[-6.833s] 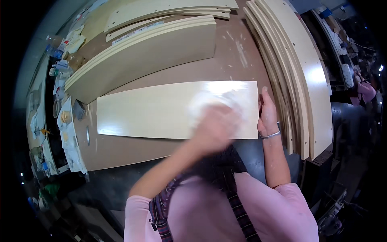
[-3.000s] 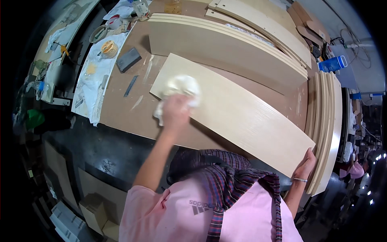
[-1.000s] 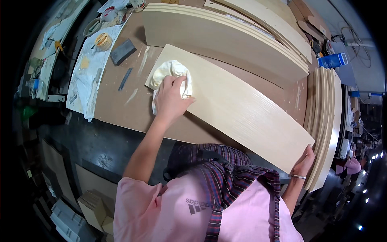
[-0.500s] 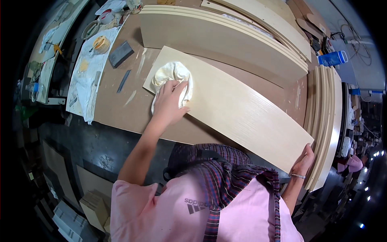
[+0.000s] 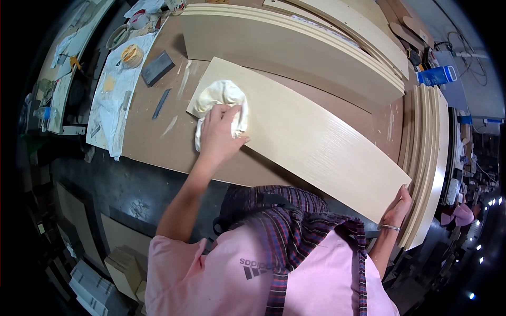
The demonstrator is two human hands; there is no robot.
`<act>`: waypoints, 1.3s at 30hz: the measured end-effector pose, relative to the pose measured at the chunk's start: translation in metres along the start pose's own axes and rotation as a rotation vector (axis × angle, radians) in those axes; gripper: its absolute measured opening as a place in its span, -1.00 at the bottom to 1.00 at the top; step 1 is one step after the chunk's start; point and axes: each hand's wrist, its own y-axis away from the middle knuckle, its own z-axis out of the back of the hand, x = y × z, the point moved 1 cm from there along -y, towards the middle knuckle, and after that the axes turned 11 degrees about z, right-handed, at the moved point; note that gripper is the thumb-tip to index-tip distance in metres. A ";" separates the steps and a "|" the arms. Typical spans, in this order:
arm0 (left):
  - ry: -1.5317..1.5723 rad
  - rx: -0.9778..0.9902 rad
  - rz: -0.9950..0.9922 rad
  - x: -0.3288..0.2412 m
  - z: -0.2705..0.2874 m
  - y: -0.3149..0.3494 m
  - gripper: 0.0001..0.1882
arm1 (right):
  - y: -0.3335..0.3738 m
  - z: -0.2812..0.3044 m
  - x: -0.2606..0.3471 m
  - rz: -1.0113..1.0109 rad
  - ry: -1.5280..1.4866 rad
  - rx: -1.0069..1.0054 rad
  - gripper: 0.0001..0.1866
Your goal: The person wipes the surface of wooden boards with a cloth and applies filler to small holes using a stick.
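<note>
A long pale wooden board (image 5: 311,139) lies slantwise over the brown work table, from far left to near right. My left hand (image 5: 219,131) is closed on a crumpled white cloth (image 5: 224,94) and presses it against the board's left end. Part of the cloth hangs over the near edge there. At the other end, my right hand (image 5: 398,207) grips the board's right corner, thumb along its end and the other fingers mostly hidden beneath.
Pale boards stand on edge in a row (image 5: 295,58) behind, and another stack (image 5: 421,163) stands at right. A grey sanding block (image 5: 158,68) and a dark flat strip (image 5: 161,104) lie left, near a tub of filler (image 5: 131,56). A blue jug (image 5: 436,76) stands far right.
My left hand and the cloth have shifted slightly left along the board's end. My right hand keeps its grip on the corner.
</note>
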 end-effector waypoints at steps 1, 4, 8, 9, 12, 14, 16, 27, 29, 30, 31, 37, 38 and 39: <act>0.037 0.008 -0.019 0.000 0.000 0.000 -0.49 | 0.000 -0.002 0.000 -0.001 0.004 0.001 -0.65; 0.075 -0.028 -0.040 0.008 0.000 -0.005 -0.58 | 0.005 -0.007 0.003 0.013 0.030 -0.022 -0.67; 0.062 -0.151 -0.255 0.007 -0.013 -0.008 -0.62 | 0.004 -0.005 0.002 0.007 0.010 -0.008 -0.71; 0.068 -0.025 -0.364 -0.010 -0.024 -0.002 -0.63 | 0.006 -0.004 0.000 0.014 0.012 -0.012 -0.71; -0.092 -0.030 -0.571 -0.042 -0.032 -0.014 -0.50 | 0.011 -0.013 0.006 0.088 0.041 -0.028 -0.74; -0.162 -0.189 -0.482 0.005 -0.027 -0.062 -0.45 | 0.014 -0.011 0.005 0.128 0.037 -0.004 -0.74; -0.247 -0.409 -0.253 0.059 0.008 -0.098 -0.53 | 0.006 0.009 -0.006 0.158 0.093 0.075 -0.67; 1.180 0.067 0.596 0.074 0.070 -0.117 -0.57 | 0.022 -0.023 0.035 0.432 -0.192 -0.270 -0.54; 1.420 0.033 0.532 0.078 0.075 -0.120 -0.42 | 0.003 0.015 0.053 0.734 -0.174 0.031 -0.51; 1.616 0.126 0.569 0.058 0.078 -0.112 -0.39 | 0.003 0.029 0.060 0.874 -0.157 0.175 -0.50; 1.591 0.093 0.544 0.058 0.075 -0.106 -0.40 | 0.008 0.021 0.078 0.931 -0.229 0.209 -0.49; 1.532 0.014 0.593 0.092 0.042 -0.076 -0.59 | 0.009 -0.027 0.132 1.076 -0.424 0.241 -0.52; 1.476 0.001 0.630 0.108 0.042 -0.070 -0.61 | 0.009 -0.029 0.130 1.068 -0.425 0.225 -0.53; 1.424 0.037 0.613 0.114 0.046 -0.067 -0.66 | 0.009 -0.029 0.129 1.061 -0.423 0.209 -0.54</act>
